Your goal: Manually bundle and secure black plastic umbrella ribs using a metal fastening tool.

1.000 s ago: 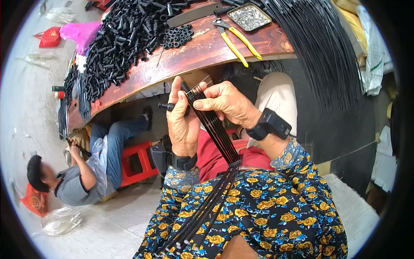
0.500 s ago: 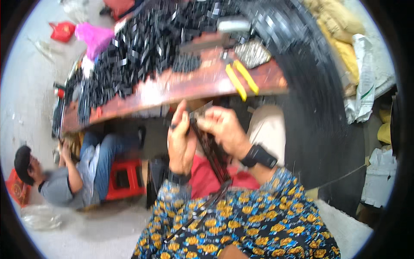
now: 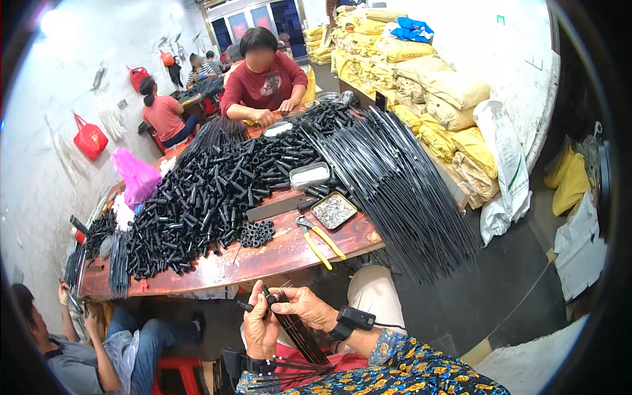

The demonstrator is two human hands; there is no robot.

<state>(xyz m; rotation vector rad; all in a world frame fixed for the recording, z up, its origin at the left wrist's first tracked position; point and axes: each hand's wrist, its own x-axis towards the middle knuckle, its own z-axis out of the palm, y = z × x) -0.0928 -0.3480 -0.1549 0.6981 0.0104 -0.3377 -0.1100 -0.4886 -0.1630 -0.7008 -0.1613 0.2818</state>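
Observation:
Over my lap, my left hand is closed round short black tubes, one jutting out to the left and another showing at the fingertips. My right hand, wearing a black wrist device, is closed against the left, its fingertips pinching at the upper end of a bundle of thin black rods. The bundle slants down from between both hands to my lap. More thin rods with knobbed ends lie across my lap near the left wrist.
Before me on the red-brown table lie a heap of black tubes, yellow-handled pliers, a tray of small metal pieces and long black rods. Co-workers sit across and at left. Yellow sacks are stacked behind.
My view has tilted up and steadied, bringing the far side of the table and a co-worker there into sight. Both hands appear lower in the picture, still together at the rods.

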